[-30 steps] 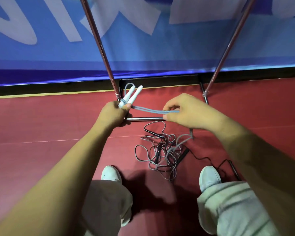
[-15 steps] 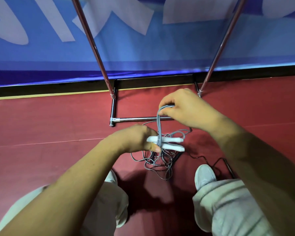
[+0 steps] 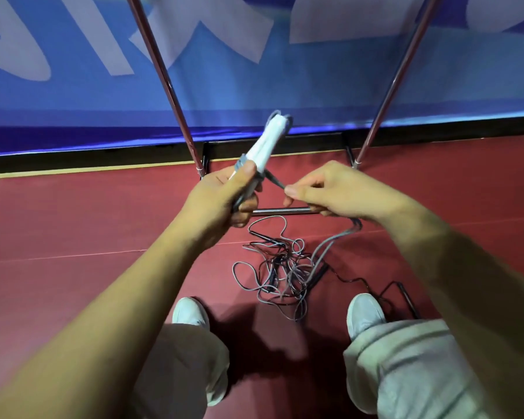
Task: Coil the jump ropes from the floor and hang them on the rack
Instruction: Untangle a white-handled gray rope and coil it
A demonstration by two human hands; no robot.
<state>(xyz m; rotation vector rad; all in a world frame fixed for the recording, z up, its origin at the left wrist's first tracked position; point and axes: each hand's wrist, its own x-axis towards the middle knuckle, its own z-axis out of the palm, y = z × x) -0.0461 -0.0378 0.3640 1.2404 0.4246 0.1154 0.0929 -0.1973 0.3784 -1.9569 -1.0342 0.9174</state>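
Surface: dark red sports floor [image 3: 73, 225], with a thin pale line crossing it lower than the grip. Beyond the grip, a black skirting strip [image 3: 88, 161] runs along the floor's edge. Above it a blue banner [image 3: 239, 92] with large pale lettering fills the back wall.

Grip, left to right:
- The left hand [image 3: 221, 198] is clenched round the lower ends of two pale handles [image 3: 268, 140]. The handles lie side by side and point up and to the right, with the thumb laid over them.
- A grey rope [image 3: 274, 179] leaves the handles beside the thumb and crosses a short gap, taut, to the right hand [image 3: 339, 192].
- The right hand pinches the rope between thumb and forefinger, with the other fingers curled.
- Under the right hand, grey strands drop down and leftward to the floor.

Around the grip:
- The rack's left pole [image 3: 164, 83] rises from just behind the left hand, slanting up and left.
- The rack's base bar [image 3: 282, 211] lies on the floor under the gap between the hands, and both hands hide its ends.
- The right pole [image 3: 400, 68] rises from behind the right hand, slanting up and right.

Below the grip a tangle of ropes [image 3: 282, 267] lies on the floor, grey and black cords mixed. I cannot tell which strand belongs to which rope. The tangle sits between a left shoe [image 3: 189, 309] and a right shoe [image 3: 365, 309], both pale. A black handle [image 3: 407, 297] lies just right of the right shoe. Both forearms and the pale trouser legs [image 3: 406, 373] block the nearer floor.
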